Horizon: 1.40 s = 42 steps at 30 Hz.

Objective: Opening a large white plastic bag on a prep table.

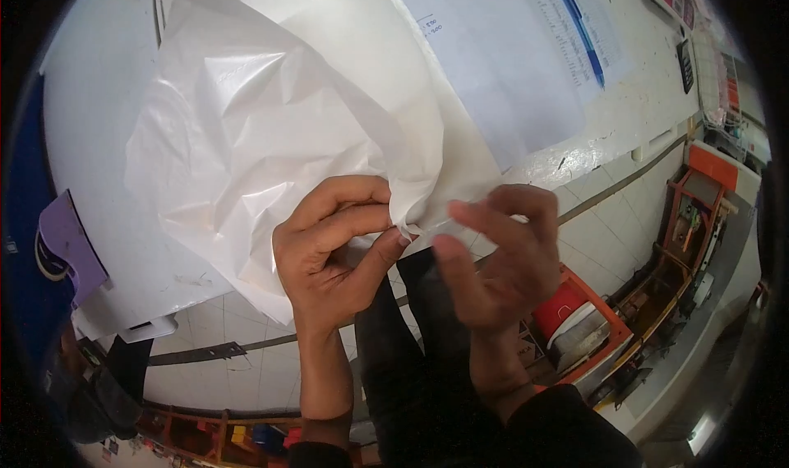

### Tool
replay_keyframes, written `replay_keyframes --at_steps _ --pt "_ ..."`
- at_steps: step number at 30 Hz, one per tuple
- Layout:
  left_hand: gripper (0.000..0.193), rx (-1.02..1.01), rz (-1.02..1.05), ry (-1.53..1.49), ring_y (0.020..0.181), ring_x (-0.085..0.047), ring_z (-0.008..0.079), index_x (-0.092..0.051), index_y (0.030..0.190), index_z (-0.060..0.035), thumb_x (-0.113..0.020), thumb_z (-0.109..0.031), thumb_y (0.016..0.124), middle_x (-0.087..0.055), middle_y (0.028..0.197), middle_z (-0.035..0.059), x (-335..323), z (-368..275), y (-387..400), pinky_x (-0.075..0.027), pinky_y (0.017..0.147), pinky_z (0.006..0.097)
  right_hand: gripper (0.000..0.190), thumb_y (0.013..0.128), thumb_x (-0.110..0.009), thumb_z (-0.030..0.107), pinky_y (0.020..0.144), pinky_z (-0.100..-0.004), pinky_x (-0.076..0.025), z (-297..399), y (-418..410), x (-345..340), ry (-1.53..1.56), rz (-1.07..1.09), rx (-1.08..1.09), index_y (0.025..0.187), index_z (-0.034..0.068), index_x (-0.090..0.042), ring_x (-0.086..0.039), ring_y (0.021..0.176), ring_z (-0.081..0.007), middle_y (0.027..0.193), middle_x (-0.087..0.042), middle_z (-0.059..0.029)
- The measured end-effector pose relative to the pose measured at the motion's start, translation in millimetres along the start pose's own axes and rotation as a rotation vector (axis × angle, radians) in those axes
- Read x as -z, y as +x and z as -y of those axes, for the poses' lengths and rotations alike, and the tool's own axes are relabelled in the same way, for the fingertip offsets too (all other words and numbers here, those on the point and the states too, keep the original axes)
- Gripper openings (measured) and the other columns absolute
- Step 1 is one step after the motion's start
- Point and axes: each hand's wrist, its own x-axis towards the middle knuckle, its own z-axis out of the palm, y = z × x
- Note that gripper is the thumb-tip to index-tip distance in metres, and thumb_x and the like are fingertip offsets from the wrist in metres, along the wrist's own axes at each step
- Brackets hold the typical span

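A large, crinkled sheet of glossy white material, perhaps thin plastic or coated fabric, spreads over a white table and hangs past its near edge. My left hand pinches a gathered corner of it between thumb and fingers. Just right of that corner is my right hand, slightly blurred, with thumb and forefinger apart. A thin pale strand or edge seems to run from the corner towards its fingertips; whether it touches them I cannot tell.
Papers with handwriting and a blue pen lie on the table. A purple object stands at the left edge. Orange-edged shelving is at right; a red item sits in a lower compartment. Part of another person shows lower left.
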Motion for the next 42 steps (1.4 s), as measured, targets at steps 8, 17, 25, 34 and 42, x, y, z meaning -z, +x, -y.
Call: replay_keyframes --at_steps 8,17,25,34,42 --pt "0.021 -0.003 -0.005 -0.017 0.082 -0.065 0.0179 -0.074 0.086 0.0017 -0.078 0.005 0.066 -0.068 0.091 0.0099 -0.1 4.8 -0.8 -0.051 0.072 0.0252 0.027 0.062 -0.081 0.006 0.075 -0.0308 -0.039 1.3 4.0 -8.0 -0.054 0.084 0.137 0.087 0.012 -0.074 -0.052 0.080 -0.0169 0.084 -0.059 0.0005" --pt "0.021 -0.009 -0.011 -0.015 0.082 -0.065 0.0181 -0.074 0.085 0.0019 -0.078 0.007 0.065 -0.067 0.091 0.0100 2.2 2.8 -1.1 -0.051 0.072 0.0261 0.033 0.061 -0.085 0.017 0.078 -0.0302 -0.034 3.8 5.3 -13.2 0.049 0.026 0.073 0.093 0.019 -0.075 -0.056 0.080 -0.0120 0.083 -0.064 0.0052" --pt "0.021 0.004 -0.002 0.023 0.081 -0.065 0.0166 -0.074 0.083 -0.0004 -0.079 0.006 0.064 -0.068 0.090 0.0091 -0.2 2.2 0.3 -0.051 0.069 0.0254 0.024 0.066 -0.083 0.014 0.077 -0.0302 -0.035 -5.8 5.7 -8.4 0.049 0.061 0.122 0.088 0.016 -0.074 -0.056 0.078 -0.0132 0.082 -0.064 0.0028" --pt "0.025 -0.020 0.011 -0.028 0.081 -0.065 0.0164 -0.076 0.086 -0.0021 -0.084 0.001 0.063 -0.067 0.091 0.0091 -2.2 5.9 2.0 -0.051 0.068 0.0253 0.012 0.074 -0.077 0.006 0.073 -0.0304 -0.041 -9.6 -2.6 -4.8 0.165 -0.131 -0.138 0.082 0.004 -0.069 -0.056 0.081 -0.0195 0.084 -0.063 -0.0105" --pt "0.021 -0.067 -0.015 -0.069 0.080 -0.065 0.0175 -0.072 0.082 0.0013 -0.083 0.000 0.065 -0.068 0.093 0.0125 -4.2 5.6 2.7 -0.051 0.069 0.0258 0.012 0.072 -0.076 0.005 0.074 -0.0307 -0.041 -3.4 1.1 -4.4 0.172 0.033 -0.082 0.084 0.005 -0.071 -0.057 0.081 -0.0194 0.084 -0.064 -0.0078"
